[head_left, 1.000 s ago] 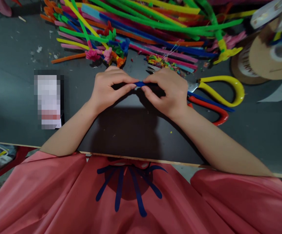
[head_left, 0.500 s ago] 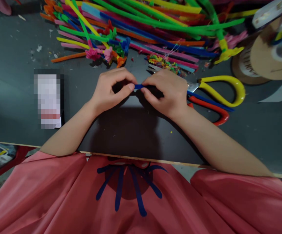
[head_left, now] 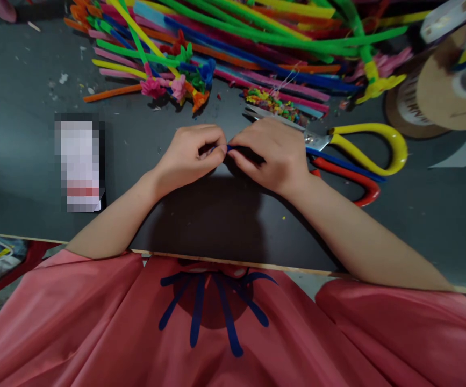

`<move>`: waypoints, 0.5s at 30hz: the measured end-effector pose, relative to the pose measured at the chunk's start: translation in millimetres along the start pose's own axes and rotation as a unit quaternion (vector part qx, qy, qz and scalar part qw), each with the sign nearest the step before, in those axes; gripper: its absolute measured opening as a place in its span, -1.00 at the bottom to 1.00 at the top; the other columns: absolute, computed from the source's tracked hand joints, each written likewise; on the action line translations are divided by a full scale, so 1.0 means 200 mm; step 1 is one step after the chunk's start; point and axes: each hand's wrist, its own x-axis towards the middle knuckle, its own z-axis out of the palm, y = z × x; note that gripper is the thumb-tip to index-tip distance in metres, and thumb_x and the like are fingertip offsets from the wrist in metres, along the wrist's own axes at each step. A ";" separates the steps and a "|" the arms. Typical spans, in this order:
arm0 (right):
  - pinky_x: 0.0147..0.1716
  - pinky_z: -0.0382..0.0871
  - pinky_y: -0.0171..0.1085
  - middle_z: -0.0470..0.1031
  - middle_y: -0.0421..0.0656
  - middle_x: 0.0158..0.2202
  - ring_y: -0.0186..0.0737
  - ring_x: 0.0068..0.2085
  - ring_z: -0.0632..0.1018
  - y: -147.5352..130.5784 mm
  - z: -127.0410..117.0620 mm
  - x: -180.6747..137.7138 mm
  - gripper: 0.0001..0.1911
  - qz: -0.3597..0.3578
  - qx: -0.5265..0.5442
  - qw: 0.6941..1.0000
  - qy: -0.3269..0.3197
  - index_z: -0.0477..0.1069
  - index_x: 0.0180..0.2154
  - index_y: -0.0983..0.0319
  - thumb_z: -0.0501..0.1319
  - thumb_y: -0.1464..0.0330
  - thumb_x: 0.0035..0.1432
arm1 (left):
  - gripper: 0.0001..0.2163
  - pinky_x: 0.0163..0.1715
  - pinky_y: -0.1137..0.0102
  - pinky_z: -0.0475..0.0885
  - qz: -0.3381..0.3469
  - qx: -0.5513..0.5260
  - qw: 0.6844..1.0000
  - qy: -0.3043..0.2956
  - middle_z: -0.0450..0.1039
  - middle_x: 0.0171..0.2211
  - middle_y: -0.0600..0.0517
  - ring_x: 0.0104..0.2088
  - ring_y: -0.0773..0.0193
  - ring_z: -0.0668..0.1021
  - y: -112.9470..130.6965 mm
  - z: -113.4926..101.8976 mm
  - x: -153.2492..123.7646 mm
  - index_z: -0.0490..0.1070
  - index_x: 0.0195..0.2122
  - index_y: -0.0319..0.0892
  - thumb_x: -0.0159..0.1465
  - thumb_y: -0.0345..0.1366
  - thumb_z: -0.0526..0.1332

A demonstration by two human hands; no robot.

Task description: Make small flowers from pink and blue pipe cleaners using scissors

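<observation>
Both hands pinch a blue pipe cleaner [head_left: 230, 148] above the dark table, with only a short bit of it showing between the fingertips. My left hand [head_left: 195, 153] is closed on it, thumb pressed against the curled fingers. My right hand [head_left: 275, 153] grips it from the other side, and a blue length runs out behind that hand across the scissors. Those scissors [head_left: 317, 141], with one yellow and one red handle, lie partly beneath my right hand, blades spread. Several blue strips [head_left: 227, 317] rest on the red cloth over my lap.
A heap of coloured pipe cleaners [head_left: 249, 40] lies at the back, with twisted flower shapes [head_left: 178, 86] at its near side. Colourful clippings [head_left: 273, 105] sit by the scissor tips. A phone [head_left: 80, 161] lies left, and a ribbon spool [head_left: 438, 91] stands at right.
My left fingertips have come closer to my right ones and curled more, so less of the blue pipe cleaner shows between them. My right hand has barely moved.
</observation>
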 end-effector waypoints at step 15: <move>-0.32 0.31 -0.27 0.52 -0.13 -0.35 -0.27 -0.28 0.52 -0.03 -0.01 0.01 -0.70 0.014 -0.002 1.000 0.015 0.41 -0.26 0.20 -0.07 0.32 0.31 | -0.80 -0.56 0.45 0.14 -0.080 -0.126 0.987 0.053 0.31 -0.60 0.11 -0.58 0.52 0.28 0.04 0.00 0.00 0.37 -0.58 -0.18 0.19 -0.34 0.16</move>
